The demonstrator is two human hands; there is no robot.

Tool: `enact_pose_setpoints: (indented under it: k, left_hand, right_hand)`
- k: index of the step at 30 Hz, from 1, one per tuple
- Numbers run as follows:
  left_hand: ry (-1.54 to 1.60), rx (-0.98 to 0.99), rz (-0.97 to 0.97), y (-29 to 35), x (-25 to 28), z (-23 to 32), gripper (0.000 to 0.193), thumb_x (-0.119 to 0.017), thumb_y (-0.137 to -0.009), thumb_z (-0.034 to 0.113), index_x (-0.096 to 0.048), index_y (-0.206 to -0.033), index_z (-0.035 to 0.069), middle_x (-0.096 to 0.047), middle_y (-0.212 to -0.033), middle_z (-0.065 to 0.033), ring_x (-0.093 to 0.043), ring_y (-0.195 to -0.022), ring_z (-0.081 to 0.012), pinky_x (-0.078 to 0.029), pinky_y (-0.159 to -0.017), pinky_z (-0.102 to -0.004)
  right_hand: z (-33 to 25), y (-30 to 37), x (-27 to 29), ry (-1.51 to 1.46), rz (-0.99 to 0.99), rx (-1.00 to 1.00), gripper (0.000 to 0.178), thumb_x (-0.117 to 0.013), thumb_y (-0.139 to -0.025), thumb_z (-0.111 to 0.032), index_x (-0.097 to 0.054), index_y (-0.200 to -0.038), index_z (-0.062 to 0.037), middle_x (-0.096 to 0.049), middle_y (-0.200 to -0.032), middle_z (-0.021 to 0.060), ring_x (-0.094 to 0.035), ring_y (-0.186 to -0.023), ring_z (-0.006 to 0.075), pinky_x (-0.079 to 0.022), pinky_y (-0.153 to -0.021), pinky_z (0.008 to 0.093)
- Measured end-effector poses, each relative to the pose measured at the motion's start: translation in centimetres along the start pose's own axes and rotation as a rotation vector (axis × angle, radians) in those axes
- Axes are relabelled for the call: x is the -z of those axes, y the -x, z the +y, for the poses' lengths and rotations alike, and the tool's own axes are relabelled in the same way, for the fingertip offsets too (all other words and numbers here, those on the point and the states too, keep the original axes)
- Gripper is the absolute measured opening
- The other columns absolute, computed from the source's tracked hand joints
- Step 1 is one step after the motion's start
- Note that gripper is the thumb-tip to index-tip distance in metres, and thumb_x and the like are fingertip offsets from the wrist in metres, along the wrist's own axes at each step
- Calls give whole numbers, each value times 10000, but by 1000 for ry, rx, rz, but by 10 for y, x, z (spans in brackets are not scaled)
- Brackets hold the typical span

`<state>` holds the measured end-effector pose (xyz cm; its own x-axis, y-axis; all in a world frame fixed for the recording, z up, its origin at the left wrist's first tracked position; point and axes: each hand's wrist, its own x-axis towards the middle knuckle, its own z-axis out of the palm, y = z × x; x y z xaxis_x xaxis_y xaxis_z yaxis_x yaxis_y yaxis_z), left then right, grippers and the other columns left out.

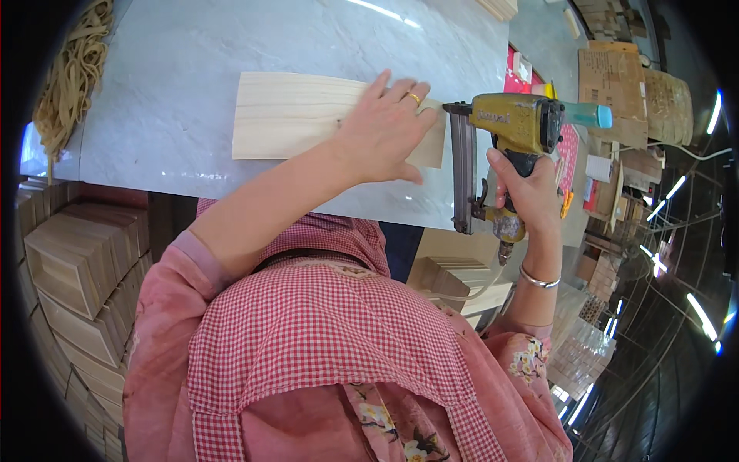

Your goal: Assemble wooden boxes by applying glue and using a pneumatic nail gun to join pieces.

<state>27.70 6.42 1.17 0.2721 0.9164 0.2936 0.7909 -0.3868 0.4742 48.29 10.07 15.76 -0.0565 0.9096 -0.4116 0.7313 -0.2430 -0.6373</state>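
Observation:
A pale wooden board lies on the grey marbled tabletop. My left hand rests on the right part of the board, palm down with its fingers spread, and a gold ring on one finger. In my right hand is a yellow-and-black pneumatic nail gun, gripped by its handle. The gun's nose is beside the board's right end; whether it touches cannot be made out. Its long dark magazine runs toward me along the table's right side.
A pale air hose trails from the gun's handle. Stacked wooden boxes stand low on the left. Tan straps hang at the table's far left. Wooden pieces lie below right, and cardboard boxes stand further right.

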Motion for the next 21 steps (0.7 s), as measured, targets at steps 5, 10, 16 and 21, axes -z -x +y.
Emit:
enact_pose_setpoints:
  k: [5, 10, 16, 21]
  left_hand:
    - [-212, 84, -79, 66, 81, -43, 719, -904, -623, 318, -592, -1216, 56, -479, -1479, -202, -361, -1449, -380, -268, -1202, -555]
    - [-79, 125, -33, 110, 114, -78, 573, -833, -592, 112, -574, -1099, 47, -568, -1305, -187, -525, -1198, -353, -460, -1033, -400]
    - [-119, 146, 105, 84, 71, -54, 498, -850, -574, 142, -608, -1000, 52, -593, -1273, -179, -542, -1146, -346, -494, -961, -402]
    - [-99, 183, 143, 72, 59, -49, 478, -857, -567, 164, -618, -966, 55, -598, -1257, -171, -542, -1113, -335, -499, -931, -397]
  right_hand:
    - [15, 24, -4, -60, 72, 133, 263, -766, -889, -147, -643, -996, 60, -609, -639, 45, -516, -455, 97, -446, -433, 225]
    - [21, 45, -10, -60, 154, 261, 247, -772, -878, -115, -648, -1010, 53, -635, -687, 51, -534, -483, 98, -447, -450, 225]
    - [19, 56, -17, -2, 15, 202, 227, -773, -872, -95, -656, -1013, 39, -643, -710, 48, -535, -491, 100, -432, -443, 231]
    - [16, 58, -24, 23, -24, 182, 220, -774, -871, -99, -658, -1001, 35, -639, -702, 45, -526, -480, 98, -424, -438, 236]
